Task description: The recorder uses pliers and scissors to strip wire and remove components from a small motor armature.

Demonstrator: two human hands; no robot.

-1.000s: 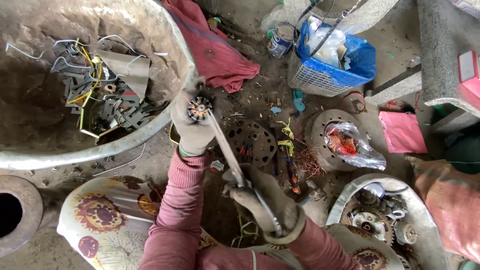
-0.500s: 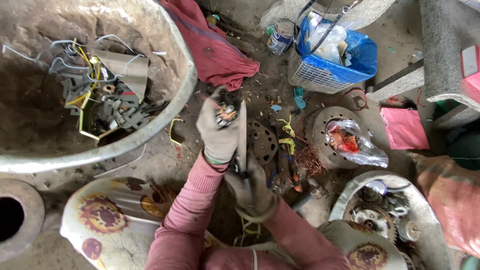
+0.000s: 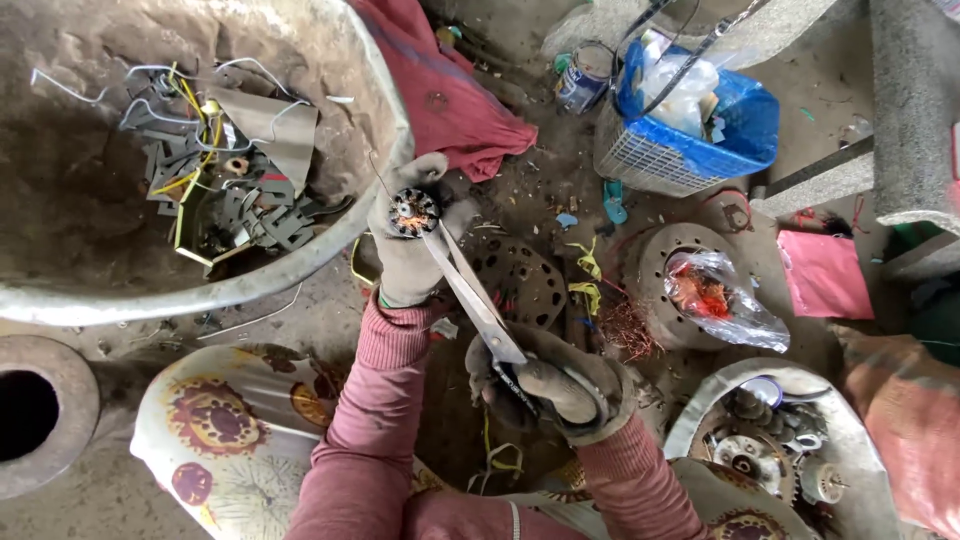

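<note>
Since half a second ago the left hand (image 3: 412,262) has swung its load away from the body again, toward the rim of the big concrete basin (image 3: 330,250), and the scissors (image 3: 470,292) have tilted from nearly upright to a slant. That gloved left hand is closed around a small motor stator (image 3: 413,212) with copper windings showing at its round face, fingers wrapped about its sides. Blade tips of the scissors meet the stator's face. Below and to the right of it, the gloved right hand (image 3: 548,388) is clenched on the scissor handles, fingers curled tight. Past the left hand's knuckles, inside the basin, lies a heap of dark metal laminations and wires (image 3: 215,180). Just right of the scissors a perforated metal disc (image 3: 520,280) rests on the ground, with a tangle of copper wire (image 3: 630,328) beyond it
</note>
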